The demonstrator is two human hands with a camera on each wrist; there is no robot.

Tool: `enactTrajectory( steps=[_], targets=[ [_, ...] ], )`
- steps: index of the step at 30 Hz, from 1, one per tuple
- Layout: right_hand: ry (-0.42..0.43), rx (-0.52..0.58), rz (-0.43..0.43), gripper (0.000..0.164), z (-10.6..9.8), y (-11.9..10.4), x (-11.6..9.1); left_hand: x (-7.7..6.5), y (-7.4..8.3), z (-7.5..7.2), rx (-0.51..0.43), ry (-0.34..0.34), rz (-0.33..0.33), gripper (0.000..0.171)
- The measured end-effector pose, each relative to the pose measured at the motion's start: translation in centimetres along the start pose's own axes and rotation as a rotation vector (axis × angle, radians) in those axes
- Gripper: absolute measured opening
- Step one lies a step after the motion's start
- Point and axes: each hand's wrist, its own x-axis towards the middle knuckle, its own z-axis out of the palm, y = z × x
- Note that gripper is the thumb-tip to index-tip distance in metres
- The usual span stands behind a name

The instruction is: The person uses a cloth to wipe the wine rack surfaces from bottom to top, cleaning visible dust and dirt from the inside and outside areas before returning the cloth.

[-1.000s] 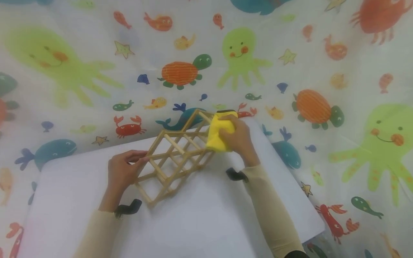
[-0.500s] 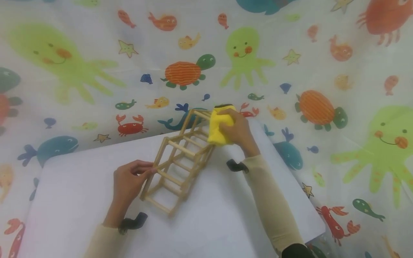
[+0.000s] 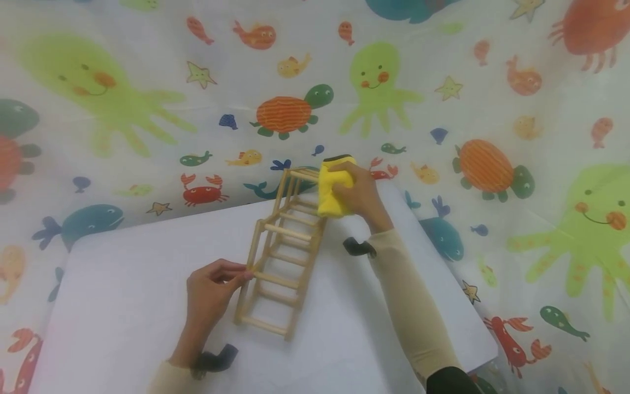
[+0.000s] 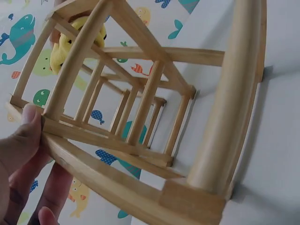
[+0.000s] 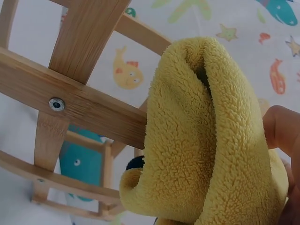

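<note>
A light wooden rack (image 3: 278, 280) of bars and rungs stands tilted on the white table. My left hand (image 3: 211, 293) pinches its left side bar between thumb and fingers. In the left wrist view the thumb (image 4: 26, 136) presses on that bar, with the other fingers behind it. My right hand (image 3: 361, 191) grips a folded yellow cloth (image 3: 332, 189) at the rack's far right end. Close up in the right wrist view, the fluffy cloth (image 5: 187, 136) covers the end of a wooden bar (image 5: 103, 112) that has a screw in it.
The white table (image 3: 147, 279) has a rounded corner at the back left and its right edge slopes towards me. Right behind it hangs a sheet (image 3: 275, 65) printed with sea animals. Black camera mounts (image 3: 358, 247) jut inward from both wrists.
The rack has turned, its near end swinging right and towards me. My left hand has moved right and nearer with it. The right hand and cloth have shifted slightly up.
</note>
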Motion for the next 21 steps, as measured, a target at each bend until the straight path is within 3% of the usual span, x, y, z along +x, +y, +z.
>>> enactTrajectory(
  steps=[5, 13, 17, 21],
  targets=[
    [-0.008, 0.012, 0.005, 0.04, 0.1, -0.5, 0.1, -0.9, 0.2, 0.7, -0.052, 0.007, -0.035, 0.023],
    [0.018, 0.059, -0.045, 0.041, 0.9, -0.2, 0.7, -2.1, 0.5, 1.8, -0.154, 0.02, -0.002, 0.021],
    [0.078, 0.083, -0.037, 0.042, 1.4, 0.7, -0.1, -2.0, 0.6, 1.7, -0.145, 0.009, -0.003, 0.02],
    [0.208, 0.127, 0.001, 0.046, 1.4, 1.2, -2.2, -1.3, 0.9, 1.0, -0.095, -0.036, -0.004, 0.018]
  ],
)
